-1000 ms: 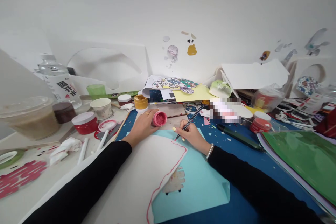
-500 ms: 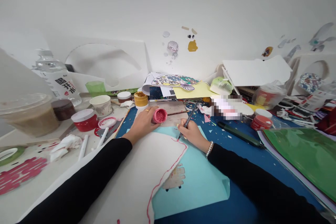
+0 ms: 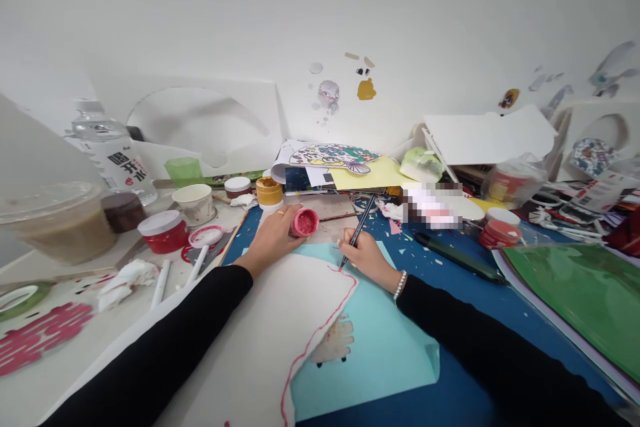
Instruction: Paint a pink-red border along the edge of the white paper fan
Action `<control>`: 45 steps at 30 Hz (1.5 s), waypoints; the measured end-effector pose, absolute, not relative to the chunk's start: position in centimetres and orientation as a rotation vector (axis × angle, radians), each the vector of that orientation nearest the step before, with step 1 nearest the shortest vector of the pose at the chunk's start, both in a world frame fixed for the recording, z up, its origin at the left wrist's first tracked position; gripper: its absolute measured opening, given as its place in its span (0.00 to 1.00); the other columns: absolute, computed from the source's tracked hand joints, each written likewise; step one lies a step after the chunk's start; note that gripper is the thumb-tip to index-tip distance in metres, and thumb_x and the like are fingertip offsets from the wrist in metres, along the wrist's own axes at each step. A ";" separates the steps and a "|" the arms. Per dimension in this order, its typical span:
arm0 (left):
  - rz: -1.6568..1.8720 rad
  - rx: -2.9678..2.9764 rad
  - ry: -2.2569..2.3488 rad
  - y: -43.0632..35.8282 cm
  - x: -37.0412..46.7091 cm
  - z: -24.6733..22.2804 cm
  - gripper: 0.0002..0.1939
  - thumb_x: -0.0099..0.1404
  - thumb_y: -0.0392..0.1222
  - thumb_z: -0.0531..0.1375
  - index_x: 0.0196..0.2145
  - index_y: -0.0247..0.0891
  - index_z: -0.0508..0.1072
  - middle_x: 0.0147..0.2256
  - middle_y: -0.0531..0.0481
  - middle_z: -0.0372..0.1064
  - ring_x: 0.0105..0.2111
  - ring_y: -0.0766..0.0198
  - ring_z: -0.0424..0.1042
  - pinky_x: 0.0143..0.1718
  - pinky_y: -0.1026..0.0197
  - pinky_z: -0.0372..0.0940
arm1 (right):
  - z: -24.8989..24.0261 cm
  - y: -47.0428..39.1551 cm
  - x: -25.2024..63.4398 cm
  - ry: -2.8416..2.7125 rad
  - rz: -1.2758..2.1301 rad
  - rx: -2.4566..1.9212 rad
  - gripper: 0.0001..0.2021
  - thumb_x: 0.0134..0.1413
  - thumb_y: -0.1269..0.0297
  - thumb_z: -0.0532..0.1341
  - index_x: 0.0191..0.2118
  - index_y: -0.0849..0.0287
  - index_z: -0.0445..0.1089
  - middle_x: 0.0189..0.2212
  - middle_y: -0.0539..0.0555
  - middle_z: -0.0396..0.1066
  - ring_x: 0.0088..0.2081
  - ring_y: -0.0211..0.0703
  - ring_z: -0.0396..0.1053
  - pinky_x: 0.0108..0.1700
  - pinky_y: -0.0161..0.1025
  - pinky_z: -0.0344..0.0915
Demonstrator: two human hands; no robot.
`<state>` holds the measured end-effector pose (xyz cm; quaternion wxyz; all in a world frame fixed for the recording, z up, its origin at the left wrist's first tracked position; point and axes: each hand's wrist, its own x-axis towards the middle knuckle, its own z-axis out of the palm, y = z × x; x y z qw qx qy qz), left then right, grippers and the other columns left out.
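Note:
My left hand (image 3: 273, 238) is closed round a small jar of red paint (image 3: 305, 222), tilted so its open mouth faces me. My right hand (image 3: 367, 255) grips a thin dark-handled paintbrush (image 3: 361, 227) like a pen. Its tip rests at the edge of a large white sheet (image 3: 260, 320), where a wavy red line (image 3: 320, 327) follows the border. Under that sheet lies light blue paper (image 3: 385, 347). A stained, scalloped cut-out piece (image 3: 337, 340) shows beside the sheet's edge.
Several paint jars, such as a yellow one (image 3: 269, 192) and a red one (image 3: 163, 232), stand at the left with a paper cup (image 3: 194, 204), a drink cup (image 3: 57, 223) and a water bottle (image 3: 113, 153). A dark green cutter (image 3: 457, 258) and green sheets (image 3: 580, 300) lie right.
The view has shifted very slightly. My right hand and the brush have barely moved along the sheet's edge; my left hand keeps the jar in the same place.

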<state>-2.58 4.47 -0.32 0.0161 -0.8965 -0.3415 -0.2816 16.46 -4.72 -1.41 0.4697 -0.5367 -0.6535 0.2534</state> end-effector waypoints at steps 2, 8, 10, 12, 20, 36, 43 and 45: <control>-0.871 -2.789 -1.067 4.4 -2.6 -0.3 0.27 0.54 0.48 0.57 0.49 0.36 0.56 0.46 0.41 0.62 0.44 0.52 0.63 0.43 0.54 0.60 | -1.4 -4.7 16.5 -1.597 0.613 -1.309 0.11 0.42 0.71 0.52 0.17 0.58 0.49 0.14 0.43 0.50 0.18 0.32 0.50 0.23 0.31 0.49; -0.872 -2.787 -1.074 4.4 -2.6 -0.2 0.27 0.54 0.46 0.57 0.50 0.37 0.56 0.46 0.41 0.61 0.45 0.53 0.63 0.43 0.55 0.59 | -1.1 -4.8 16.3 -1.589 0.624 -1.312 0.10 0.42 0.71 0.51 0.16 0.58 0.49 0.14 0.43 0.50 0.19 0.32 0.50 0.24 0.32 0.49; -0.871 -2.790 -1.071 4.4 -2.6 -0.2 0.27 0.54 0.46 0.57 0.50 0.36 0.55 0.46 0.41 0.61 0.45 0.53 0.62 0.44 0.54 0.59 | -1.0 -4.8 16.3 -1.585 0.629 -1.313 0.10 0.41 0.71 0.51 0.16 0.58 0.49 0.14 0.44 0.50 0.19 0.33 0.50 0.24 0.32 0.49; -0.870 -2.792 -1.070 4.4 -2.6 -0.2 0.27 0.54 0.46 0.57 0.50 0.36 0.55 0.47 0.41 0.61 0.45 0.53 0.62 0.44 0.54 0.59 | -1.0 -4.9 16.3 -1.579 0.633 -1.321 0.10 0.41 0.71 0.51 0.16 0.57 0.49 0.14 0.44 0.50 0.19 0.33 0.49 0.23 0.32 0.48; -0.864 -2.786 -1.077 4.4 -2.7 -0.2 0.28 0.54 0.47 0.57 0.50 0.36 0.56 0.46 0.41 0.61 0.44 0.53 0.63 0.43 0.55 0.60 | -1.1 -4.8 16.3 -1.598 0.624 -1.344 0.10 0.40 0.71 0.51 0.16 0.57 0.49 0.14 0.44 0.49 0.19 0.33 0.49 0.24 0.32 0.48; -0.857 -2.786 -1.081 4.4 -2.6 -0.3 0.27 0.55 0.47 0.57 0.50 0.36 0.56 0.46 0.41 0.61 0.44 0.52 0.63 0.43 0.54 0.59 | -1.1 -4.8 16.4 -1.626 0.601 -1.333 0.10 0.40 0.72 0.51 0.16 0.58 0.49 0.15 0.44 0.48 0.20 0.33 0.49 0.24 0.32 0.47; -0.861 -2.788 -1.083 4.5 -2.7 -0.4 0.28 0.54 0.48 0.57 0.50 0.36 0.55 0.46 0.40 0.61 0.44 0.52 0.63 0.43 0.53 0.59 | -1.0 -4.9 16.4 -1.522 0.679 -1.298 0.12 0.43 0.69 0.52 0.16 0.57 0.48 0.13 0.43 0.48 0.18 0.32 0.48 0.22 0.32 0.48; -0.860 -2.790 -1.075 4.5 -2.8 -0.4 0.28 0.54 0.48 0.57 0.50 0.35 0.55 0.46 0.40 0.61 0.43 0.52 0.63 0.42 0.53 0.60 | -1.0 -4.8 16.5 -1.428 0.682 -1.270 0.13 0.47 0.65 0.53 0.17 0.57 0.48 0.12 0.42 0.48 0.17 0.32 0.48 0.21 0.32 0.48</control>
